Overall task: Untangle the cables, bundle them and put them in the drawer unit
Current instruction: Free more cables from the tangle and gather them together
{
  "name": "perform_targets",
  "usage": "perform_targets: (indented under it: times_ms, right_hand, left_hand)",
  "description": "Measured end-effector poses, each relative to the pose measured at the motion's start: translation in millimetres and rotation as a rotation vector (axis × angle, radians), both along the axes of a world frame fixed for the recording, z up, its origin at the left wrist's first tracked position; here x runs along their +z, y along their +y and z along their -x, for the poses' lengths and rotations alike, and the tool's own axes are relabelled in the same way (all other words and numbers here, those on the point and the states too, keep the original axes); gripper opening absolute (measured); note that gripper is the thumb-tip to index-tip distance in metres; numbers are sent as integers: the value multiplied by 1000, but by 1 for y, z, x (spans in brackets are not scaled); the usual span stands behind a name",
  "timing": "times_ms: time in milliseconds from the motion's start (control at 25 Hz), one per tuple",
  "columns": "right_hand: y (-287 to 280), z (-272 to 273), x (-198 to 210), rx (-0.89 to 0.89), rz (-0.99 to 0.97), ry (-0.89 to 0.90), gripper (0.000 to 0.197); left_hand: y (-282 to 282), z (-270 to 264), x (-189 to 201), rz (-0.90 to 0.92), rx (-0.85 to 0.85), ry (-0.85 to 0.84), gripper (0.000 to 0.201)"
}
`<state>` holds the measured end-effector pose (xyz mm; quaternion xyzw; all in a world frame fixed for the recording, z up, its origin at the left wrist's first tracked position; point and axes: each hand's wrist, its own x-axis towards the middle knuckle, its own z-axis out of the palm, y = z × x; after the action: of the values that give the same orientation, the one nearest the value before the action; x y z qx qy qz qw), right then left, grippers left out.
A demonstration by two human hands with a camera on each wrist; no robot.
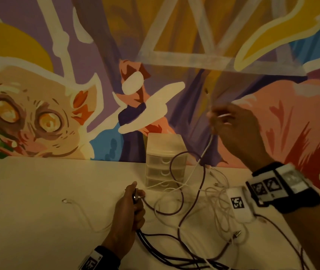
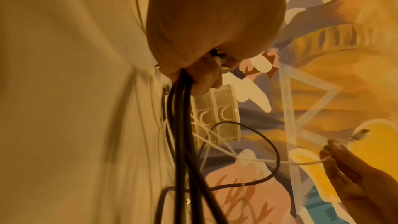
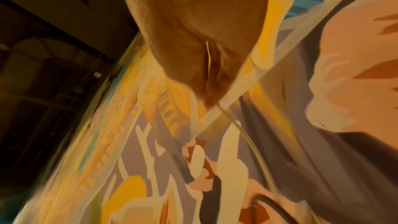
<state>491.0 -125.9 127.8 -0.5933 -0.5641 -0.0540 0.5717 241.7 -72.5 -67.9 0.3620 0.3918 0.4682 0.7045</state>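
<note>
My left hand (image 1: 130, 209) rests low on the table and grips a bunch of dark cable (image 1: 182, 217) strands, with a plug end showing between thumb and fingers. The same dark strands (image 2: 181, 134) hang from that fist in the left wrist view. My right hand (image 1: 231, 123) is raised in front of the wall and pinches a thin white cable (image 1: 207, 147) near its connector, lifting it out of the tangle. That white cable (image 3: 247, 135) trails down from the fingers in the right wrist view. The small translucent drawer unit (image 1: 165, 162) stands behind the tangle, drawers closed.
A white power adapter (image 1: 239, 203) with a printed marker lies to the right among loose white loops. Another thin white cable (image 1: 81, 213) lies apart on the table's left. A painted mural wall (image 1: 57, 94) rises directly behind the white table (image 1: 38, 182).
</note>
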Motion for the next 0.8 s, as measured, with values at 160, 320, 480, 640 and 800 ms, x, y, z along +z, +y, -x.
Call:
perform_targets:
  times_ms: [160,320,480,640,800]
  right_hand:
    - [-14,-3,38,-62,-146,35,9]
    - [-31,24,-27,235,449,3,20]
    - [-43,55,-117,431,489,500,20]
    - [-36,66,-154,554,562,603,10]
    - [-32,73,-179,614,542,701,17]
  left_hand:
    - [-1,1,4,9,19,-22,48]
    - [-4,5,11,16,20,-126,65]
    - [-7,7,13,19,-2,-200,78]
    - [-7,4,14,-12,-17,-219,51]
    - [-2,2,8,-102,-17,-237,23]
